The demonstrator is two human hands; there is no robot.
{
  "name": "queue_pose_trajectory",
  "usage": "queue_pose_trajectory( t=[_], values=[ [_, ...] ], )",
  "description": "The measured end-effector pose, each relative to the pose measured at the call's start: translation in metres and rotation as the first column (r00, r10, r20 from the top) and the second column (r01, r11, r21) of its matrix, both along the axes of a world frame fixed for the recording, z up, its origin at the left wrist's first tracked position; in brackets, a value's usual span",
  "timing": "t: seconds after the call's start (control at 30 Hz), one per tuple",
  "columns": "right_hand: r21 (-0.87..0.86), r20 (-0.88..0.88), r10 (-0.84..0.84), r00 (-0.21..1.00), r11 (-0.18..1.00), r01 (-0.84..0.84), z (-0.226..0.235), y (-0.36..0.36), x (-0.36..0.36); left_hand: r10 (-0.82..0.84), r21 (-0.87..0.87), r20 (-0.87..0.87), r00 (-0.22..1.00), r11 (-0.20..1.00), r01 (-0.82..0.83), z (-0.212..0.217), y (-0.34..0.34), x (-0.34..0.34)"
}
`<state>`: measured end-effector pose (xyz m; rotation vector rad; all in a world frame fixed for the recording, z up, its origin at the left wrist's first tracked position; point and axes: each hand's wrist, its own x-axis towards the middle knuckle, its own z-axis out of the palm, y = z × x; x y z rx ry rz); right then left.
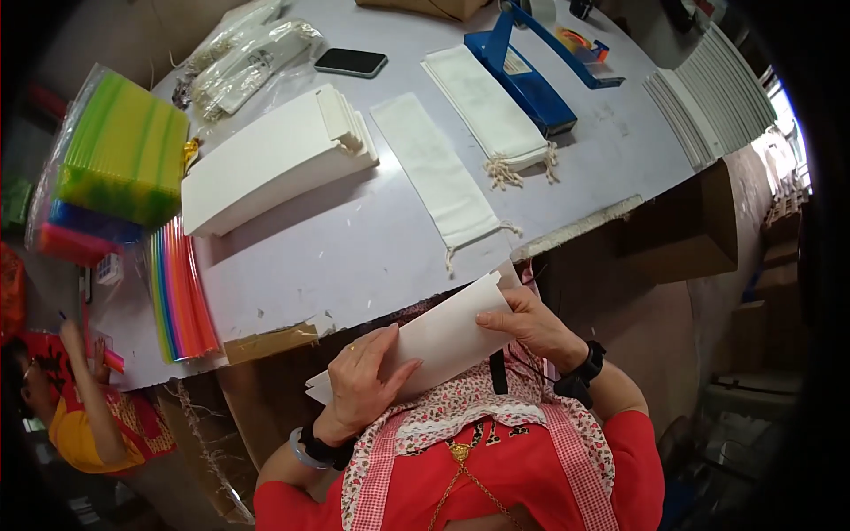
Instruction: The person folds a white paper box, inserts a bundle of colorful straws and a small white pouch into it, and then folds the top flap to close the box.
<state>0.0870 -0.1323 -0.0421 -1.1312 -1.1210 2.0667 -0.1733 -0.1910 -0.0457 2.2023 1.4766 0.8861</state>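
Note:
A flat white card carton (447, 341) with small flaps at its ends is between my hands, above my lap and just off the table's near edge. My left hand (361, 382) grips its lower left part, fingers over the top face and thumb apart. Toward the other end, my right hand (529, 323) pinches the carton with its thumb on top and its fingers beneath. On the table beyond lies a single white drawstring pouch (434, 173), strings toward me. To its right is a small stack of similar pouches (482, 102). A stack of flat white cartons (266, 164) stands to the left.
A blue long-armed device (522, 88) and a tape dispenser (584, 46) sit at the back right, a phone (351, 62) and plastic-wrapped bundles (252, 66) at the back. Colourful plastic sleeves (124, 146) pile up left. Another person (84, 407) works far left. A grey-white stack (713, 97) stands right.

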Motion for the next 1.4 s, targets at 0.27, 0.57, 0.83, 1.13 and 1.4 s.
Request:
queue_pose_trajectory(
  t=[0.27, 0.57, 0.83, 1.13, 1.4],
  values=[
    [0.235, 0.109, 0.094, 0.990, 0.965, -0.117, -0.013, -0.009, 0.015, -0.026, -0.058, 0.179, 0.983, 0.998, 0.037, -0.014, -0.011, 0.014],
    [0.405, 0.192, 0.022, 0.981, 0.909, -0.100, -0.012, 0.013, -0.004, 0.122, -0.186, 0.229, 0.966, 0.979, -0.080, -0.009, 0.001, 0.013],
    [0.915, 0.399, -0.404, 0.823, 0.123, -0.383, 0.018, 0.060, -0.064, 0.213, -0.120, 0.044, 0.976, 0.971, -0.207, -0.032, 0.124, -0.033],
    [0.790, 0.612, -0.348, 0.710, 0.230, -0.568, -0.062, 0.075, -0.115, -0.049, -0.039, -0.362, 0.931, 0.999, 0.037, -0.055, 0.167, -0.036],
    [0.769, 0.636, -0.376, 0.674, 0.243, -0.591, -0.079, 0.077, -0.120, 0.045, 0.023, -0.518, 0.854, 0.999, -0.039, -0.029, 0.131, -0.039]
  ],
)
